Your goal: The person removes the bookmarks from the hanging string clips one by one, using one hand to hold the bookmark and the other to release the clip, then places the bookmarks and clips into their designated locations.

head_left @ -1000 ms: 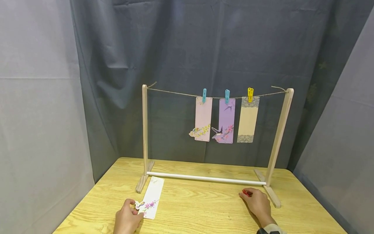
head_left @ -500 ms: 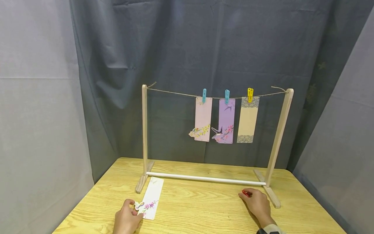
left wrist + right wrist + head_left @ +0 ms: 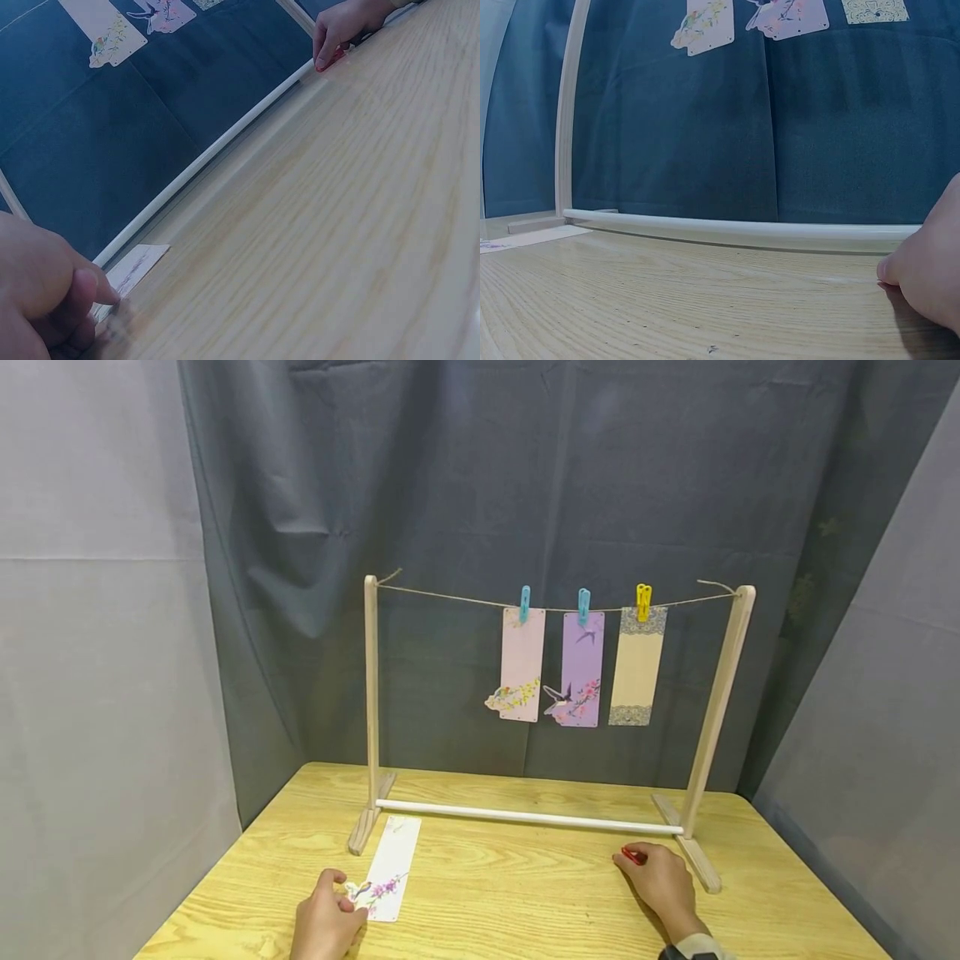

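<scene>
A white bookmark (image 3: 393,864) with a bird and pink blossoms lies on the table at the front left. My left hand (image 3: 327,920) is at its lower left edge, holding the near corner between thumb and curled fingers; part of that corner is hidden. In the left wrist view the bookmark (image 3: 139,266) shows beyond the thumb. On the right, my right hand (image 3: 662,885) pinches a red clothespin (image 3: 633,856) just above or on the table. The fingers cover most of the clothespin, though its red (image 3: 330,61) shows in the left wrist view.
A wooden rack with a left post (image 3: 372,693), right post (image 3: 717,710) and white bottom bar (image 3: 525,817) stands behind the hands. From its string hang a pink bookmark (image 3: 521,652), a purple bookmark (image 3: 581,660) and a beige bookmark (image 3: 637,668), under two blue clothespins and a yellow one.
The white bookmark's far end has slid very slightly toward me. Both hands stay almost where they were, and the hanging bookmarks look the same.
</scene>
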Available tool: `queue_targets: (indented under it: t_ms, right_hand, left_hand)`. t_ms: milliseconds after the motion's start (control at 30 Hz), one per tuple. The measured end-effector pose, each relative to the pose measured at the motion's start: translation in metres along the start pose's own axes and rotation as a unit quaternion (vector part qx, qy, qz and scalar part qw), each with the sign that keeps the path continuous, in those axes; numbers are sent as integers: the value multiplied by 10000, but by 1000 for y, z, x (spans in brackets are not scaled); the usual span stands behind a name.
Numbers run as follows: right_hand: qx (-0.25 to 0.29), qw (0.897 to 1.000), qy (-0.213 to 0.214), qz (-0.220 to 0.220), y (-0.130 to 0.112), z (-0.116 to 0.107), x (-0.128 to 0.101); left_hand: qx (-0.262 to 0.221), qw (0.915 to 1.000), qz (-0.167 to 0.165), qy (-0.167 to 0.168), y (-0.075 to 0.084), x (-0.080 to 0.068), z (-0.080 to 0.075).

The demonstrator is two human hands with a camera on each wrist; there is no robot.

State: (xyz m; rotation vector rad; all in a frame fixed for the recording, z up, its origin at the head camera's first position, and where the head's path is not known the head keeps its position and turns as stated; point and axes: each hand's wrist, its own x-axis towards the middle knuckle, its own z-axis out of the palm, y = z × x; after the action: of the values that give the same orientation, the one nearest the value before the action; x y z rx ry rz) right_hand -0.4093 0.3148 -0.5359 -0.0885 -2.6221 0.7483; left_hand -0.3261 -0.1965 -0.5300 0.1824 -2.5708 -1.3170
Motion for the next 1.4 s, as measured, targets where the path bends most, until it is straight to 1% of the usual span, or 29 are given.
queue_targets:
  t_ms: [233,433,667,733,833,933,1067,1233,1300,1400]
  right_hand:
    - [-54,10000,39,-3,-2,0,0]
    - [-72,9999,-50,60,-3,-2,0]
    - [-110,9999,-47,72,-3,-2,0]
    - [-97,9999,-70,91,-3,-2,0]
    - [-76,9999,-66,83,-3,-4,0]
    - [-75,10000,-46,42,-4,-5,-1]
    - [-93,9999,-57,-28,-4,-7,-1]
    - [-88,9999,-123,-55,-3,-7,0]
    - [-92,9999,-137,-53,-2,-7,1]
    - [-112,9998,-143,-45,-2,-6,2]
  left_hand:
    - [36,10000,30,59,0,0,0]
    - [4,10000,17,47,0,1,0]
    - [-108,9999,49,0,1,1,-1]
    - [-147,9999,55,7,0,1,0]
    - [-75,9999,87,79,1,2,1]
    - [-102,9998,163,108,1,1,2]
    - [-269,9990,323,177,3,0,4]
    - [-181,9974,562,410,5,-1,5]
    - [-150,9971,601,435,5,-1,4]
    - [-125,9972,627,380,5,-1,4]
